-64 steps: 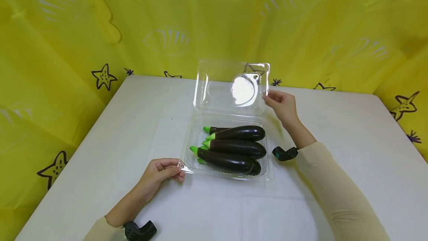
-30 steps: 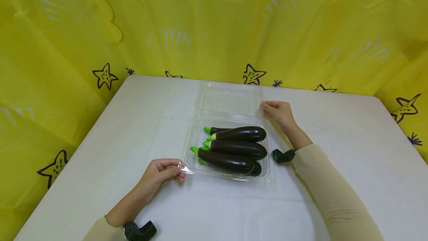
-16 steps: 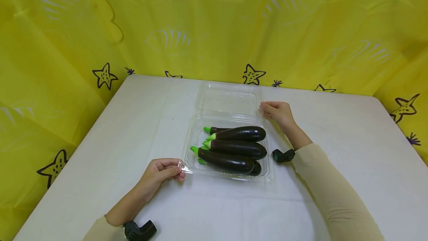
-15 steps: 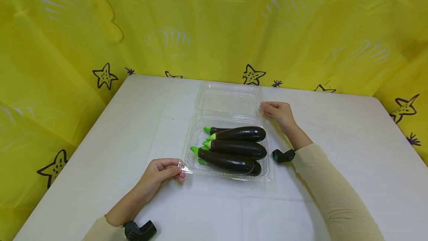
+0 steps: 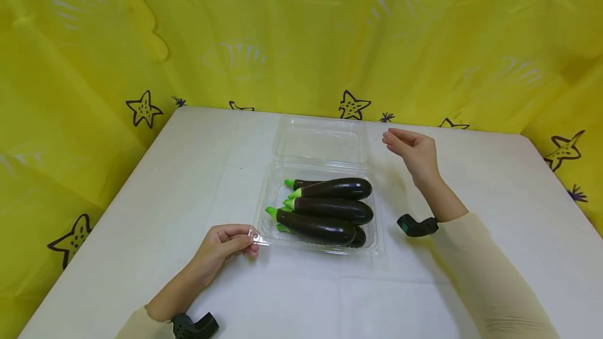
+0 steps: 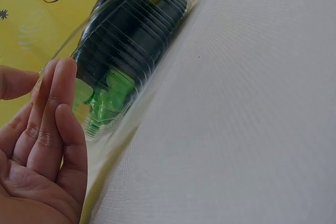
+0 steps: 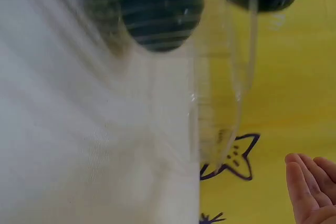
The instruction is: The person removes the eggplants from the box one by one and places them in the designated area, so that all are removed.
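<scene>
White table (image 5: 198,171): spread before me.
Clear container (image 5: 301,247): lid (image 5: 320,140) lying open, far side.
Dark eggplants (image 5: 332,210): in the near tray (image 5: 268,192), stems (image 5: 271,212) left.
My left hand (image 5: 223,245): pinching the tray's near-left corner (image 5: 258,237).
My right hand (image 5: 415,153): right of the lid, apart, fingers relaxed around nothing.

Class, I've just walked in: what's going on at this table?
A person's left hand pinches the near left corner of a clear plastic container holding several eggplants. Its lid lies folded back, open, on the far side. The right hand is apart from the lid, to its right, holding nothing.
</scene>
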`<state>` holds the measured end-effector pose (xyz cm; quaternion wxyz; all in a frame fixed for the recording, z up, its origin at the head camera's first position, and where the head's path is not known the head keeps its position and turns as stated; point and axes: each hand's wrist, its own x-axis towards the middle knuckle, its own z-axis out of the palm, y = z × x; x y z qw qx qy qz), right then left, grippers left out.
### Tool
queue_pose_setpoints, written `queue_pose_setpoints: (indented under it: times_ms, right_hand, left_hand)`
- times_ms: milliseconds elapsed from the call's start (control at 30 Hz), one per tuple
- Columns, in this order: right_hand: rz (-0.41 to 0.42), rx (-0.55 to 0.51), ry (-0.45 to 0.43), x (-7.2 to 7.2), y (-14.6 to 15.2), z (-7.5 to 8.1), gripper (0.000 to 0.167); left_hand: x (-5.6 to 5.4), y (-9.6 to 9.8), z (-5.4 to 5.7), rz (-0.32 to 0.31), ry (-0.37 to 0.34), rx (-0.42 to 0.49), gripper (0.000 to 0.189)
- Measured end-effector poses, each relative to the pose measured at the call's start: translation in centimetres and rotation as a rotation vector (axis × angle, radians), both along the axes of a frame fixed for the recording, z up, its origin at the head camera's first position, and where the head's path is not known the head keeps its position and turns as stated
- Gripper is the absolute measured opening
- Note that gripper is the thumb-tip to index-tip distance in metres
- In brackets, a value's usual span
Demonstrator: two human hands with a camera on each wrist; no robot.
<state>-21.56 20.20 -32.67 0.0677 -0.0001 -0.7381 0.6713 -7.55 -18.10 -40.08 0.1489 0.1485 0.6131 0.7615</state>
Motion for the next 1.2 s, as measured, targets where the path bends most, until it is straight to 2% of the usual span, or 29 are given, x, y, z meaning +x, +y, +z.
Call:
queue_pose_setpoints:
  times_ms: [133, 333, 533, 700, 933, 1200]
  right_hand:
    - [0.055, 0.117, 0.024, 1.3, -0.6, 0.8, 0.046]
    - [0.163, 0.214, 0.082, 2.9, -1.1, 0.8, 0.041]
    - [0.294, 0.306, 0.089, 4.0, -1.9, 0.8, 0.037]
    - [0.361, 0.373, 0.084, 4.3, -2.5, 0.7, 0.034]
    - [0.514, 0.473, 0.124, 4.6, -3.2, 0.4, 0.039]
    - [0.589, 0.525, 0.135, 4.1, -3.7, 0.2, 0.04]
  left_hand:
    - [0.1, -0.1, 0.1, 0.008, -0.002, -0.003, 0.029]
    - [0.1, -0.2, 0.2, 0.008, -0.005, -0.015, 0.023]
    - [0.0, -0.2, 0.0, 0.007, -0.01, -0.024, 0.018]
    - [0.0, -0.2, 0.0, 0.004, -0.009, -0.029, 0.024]
    - [0.0, -0.1, -0.1, -0.005, -0.005, -0.027, 0.028]
    - [0.0, 0.0, -0.1, -0.007, -0.017, -0.02, 0.027]
